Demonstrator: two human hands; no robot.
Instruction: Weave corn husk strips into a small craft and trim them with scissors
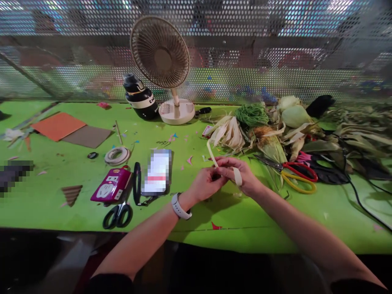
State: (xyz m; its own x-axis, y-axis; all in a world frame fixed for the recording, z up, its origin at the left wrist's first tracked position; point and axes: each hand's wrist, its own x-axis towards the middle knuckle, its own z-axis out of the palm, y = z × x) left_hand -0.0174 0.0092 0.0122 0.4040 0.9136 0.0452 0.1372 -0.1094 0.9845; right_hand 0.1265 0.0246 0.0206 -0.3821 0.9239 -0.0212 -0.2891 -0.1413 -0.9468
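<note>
My left hand (206, 183) and my right hand (243, 174) meet above the green table, fingers pinched together. Between them they hold a narrow pale strip (212, 153), one end of which sticks up past the fingertips. A wider pale band (237, 176) curves over the fingers of my right hand; whether it belongs to the same strip I cannot tell. The fingertips hide what lies between them. Beyond the hands is a bundle of dried corn husks (228, 132). Right of my right hand, scissors with red and yellow handles (298, 175) lie on the table.
A fan (163, 61) and a black bottle (141, 98) stand at the back by the perforated metal screen. To the left lie a phone (157, 171), a purple pouch (112, 184), black-handled scissors (118, 215) and a tape roll (117, 155). Green string (251, 113) rests among husks.
</note>
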